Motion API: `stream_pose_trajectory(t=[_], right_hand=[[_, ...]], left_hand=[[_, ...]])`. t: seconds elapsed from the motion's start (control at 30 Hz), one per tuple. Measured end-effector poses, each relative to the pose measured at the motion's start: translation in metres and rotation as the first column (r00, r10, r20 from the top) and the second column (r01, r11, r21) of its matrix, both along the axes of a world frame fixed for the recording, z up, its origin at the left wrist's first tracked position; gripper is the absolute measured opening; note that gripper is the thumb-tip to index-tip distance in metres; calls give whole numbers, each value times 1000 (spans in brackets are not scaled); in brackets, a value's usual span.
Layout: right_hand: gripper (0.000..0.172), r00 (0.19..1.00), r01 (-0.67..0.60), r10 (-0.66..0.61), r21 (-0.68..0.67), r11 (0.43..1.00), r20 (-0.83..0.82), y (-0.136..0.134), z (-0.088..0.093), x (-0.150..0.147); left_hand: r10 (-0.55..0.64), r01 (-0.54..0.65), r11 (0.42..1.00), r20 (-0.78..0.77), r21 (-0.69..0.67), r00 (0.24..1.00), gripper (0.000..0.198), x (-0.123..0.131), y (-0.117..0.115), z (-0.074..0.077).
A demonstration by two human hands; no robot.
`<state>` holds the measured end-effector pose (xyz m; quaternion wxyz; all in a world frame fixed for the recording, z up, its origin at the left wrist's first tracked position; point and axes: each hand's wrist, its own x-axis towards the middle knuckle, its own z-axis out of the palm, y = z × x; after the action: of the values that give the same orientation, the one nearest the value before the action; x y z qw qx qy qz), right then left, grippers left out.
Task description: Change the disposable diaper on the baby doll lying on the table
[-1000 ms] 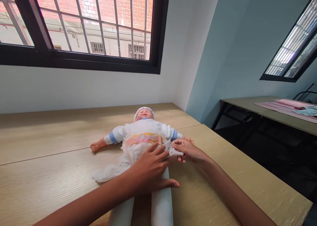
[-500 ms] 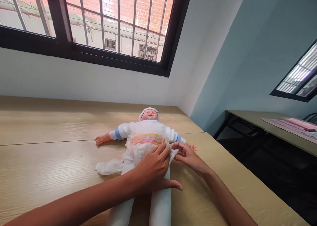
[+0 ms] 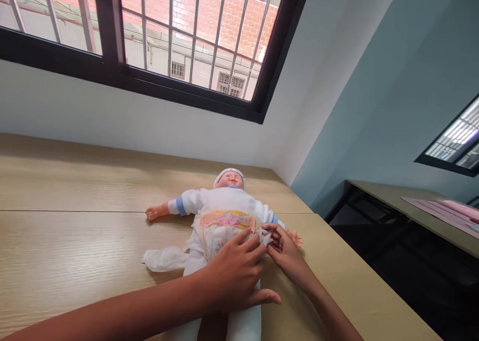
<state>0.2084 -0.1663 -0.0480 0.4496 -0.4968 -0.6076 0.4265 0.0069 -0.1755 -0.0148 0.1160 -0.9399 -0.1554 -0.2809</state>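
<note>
Across the lower left, the table point(image 3: 93, 241) shows pale wood grain, smooth with a satin sheen. In the centre, the doll point(image 3: 232, 201) has smooth, plastic-looking skin point(image 3: 159, 211) and matt cloth clothing point(image 3: 219, 197); its diaper point(image 3: 219, 237) looks papery and crinkled. At upper left, the window frame point(image 3: 187, 92) is smooth, slightly glossy, the bars point(image 3: 143, 22) metal, the wall point(image 3: 168, 129) below matt.
</note>
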Motion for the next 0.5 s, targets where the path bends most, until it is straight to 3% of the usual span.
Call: stream_pose_trajectory(t=[0.27, 0.37, 0.5], right_hand=[[45, 973, -48, 40, -29, 998, -228, -2, 21, 5], [39, 930, -52, 29, -53, 997, -368, -8, 30, 6], [37, 870, -148, 106, -50, 988, -481, -13, 35, 8]], left_hand=[[78, -78, 997, -17, -11, 997, 47, 0, -2, 0], [105, -106, 994, -17, -25, 994, 47, 1, -3, 1], [121, -120, 991, 12, -58, 993, 44, 2, -4, 2]])
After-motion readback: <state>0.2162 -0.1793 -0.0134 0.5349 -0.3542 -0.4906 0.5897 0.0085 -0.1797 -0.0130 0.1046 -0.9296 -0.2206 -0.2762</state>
